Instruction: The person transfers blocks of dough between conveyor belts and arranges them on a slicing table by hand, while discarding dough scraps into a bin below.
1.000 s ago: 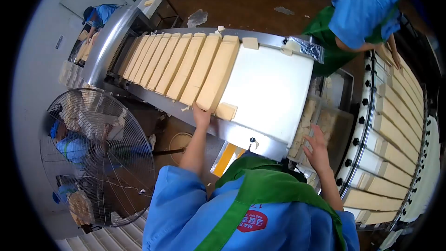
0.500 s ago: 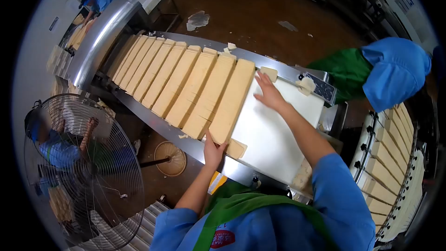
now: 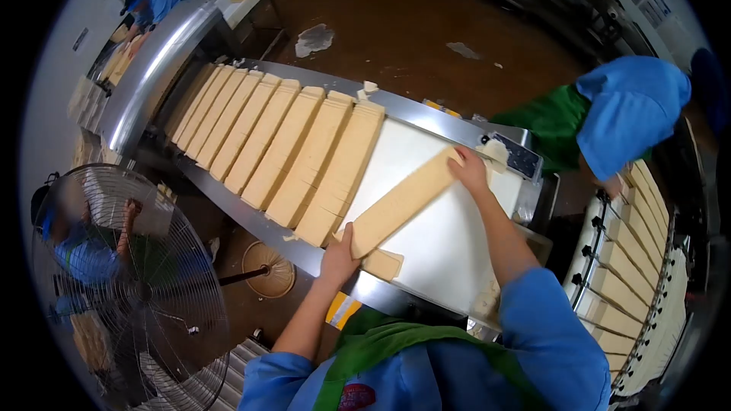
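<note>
A long pale-yellow dough slab lies slantwise over the white conveyor belt, held at both ends. My left hand grips its near end, thumb on the side. Around the far end are the fingers of my right hand. Just right of my left hand, a small flat dough piece rests at the belt's near edge. A row of similar slabs lies side by side to the left, several with cuts across their near parts.
A curved metal hood covers the belt's far left end. A large wire fan stands at lower left, with a person behind it. At right, a co-worker in blue bends over a rack of slabs. Scraps sit on the far rail.
The nearest slab has come away from the row and turned clockwise across the belt. My right hand, spread flat before, now grips its far end. The co-worker's arm now reaches the rack.
</note>
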Demonstrator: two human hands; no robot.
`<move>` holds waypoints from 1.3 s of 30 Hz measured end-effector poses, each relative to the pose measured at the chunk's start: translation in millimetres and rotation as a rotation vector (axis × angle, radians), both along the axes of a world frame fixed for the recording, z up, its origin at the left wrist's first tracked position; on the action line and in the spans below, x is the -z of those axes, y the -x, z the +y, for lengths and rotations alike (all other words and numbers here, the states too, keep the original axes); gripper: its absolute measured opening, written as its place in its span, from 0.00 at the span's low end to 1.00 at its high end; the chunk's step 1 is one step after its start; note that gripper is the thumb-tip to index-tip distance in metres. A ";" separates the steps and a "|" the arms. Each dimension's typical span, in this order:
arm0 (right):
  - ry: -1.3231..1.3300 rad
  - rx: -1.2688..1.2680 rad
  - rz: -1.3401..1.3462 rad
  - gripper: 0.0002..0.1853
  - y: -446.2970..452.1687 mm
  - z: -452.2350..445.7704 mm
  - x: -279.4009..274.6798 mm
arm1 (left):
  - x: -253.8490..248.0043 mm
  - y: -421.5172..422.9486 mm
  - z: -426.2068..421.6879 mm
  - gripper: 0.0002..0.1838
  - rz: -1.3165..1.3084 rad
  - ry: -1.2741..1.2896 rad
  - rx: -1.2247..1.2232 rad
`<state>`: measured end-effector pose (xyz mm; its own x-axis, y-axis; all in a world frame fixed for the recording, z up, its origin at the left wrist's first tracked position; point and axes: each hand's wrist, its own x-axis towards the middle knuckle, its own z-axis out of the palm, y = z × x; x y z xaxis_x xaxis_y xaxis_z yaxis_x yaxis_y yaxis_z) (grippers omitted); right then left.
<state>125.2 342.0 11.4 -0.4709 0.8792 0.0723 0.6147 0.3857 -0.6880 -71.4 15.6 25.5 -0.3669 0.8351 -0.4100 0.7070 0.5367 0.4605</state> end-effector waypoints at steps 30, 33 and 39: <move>-0.131 0.740 -0.161 0.46 -396.1 -397.9 -158.2 | -124.4 -272.4 -56.0 0.47 -0.064 -0.353 0.531; -0.122 0.850 -0.191 0.46 -451.9 -471.6 -175.0 | -137.2 -316.6 -90.2 0.48 -0.157 -0.368 0.695; 0.033 0.902 0.136 0.51 -563.3 -580.7 -139.3 | -134.1 -368.3 -135.0 0.41 -0.430 -0.304 0.910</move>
<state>688.5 -238.7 150.6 0.4069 0.9123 0.0450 0.5866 -0.2232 -0.7785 296.9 -119.4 159.5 0.5777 0.8120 -0.0835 0.5303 -0.2956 0.7946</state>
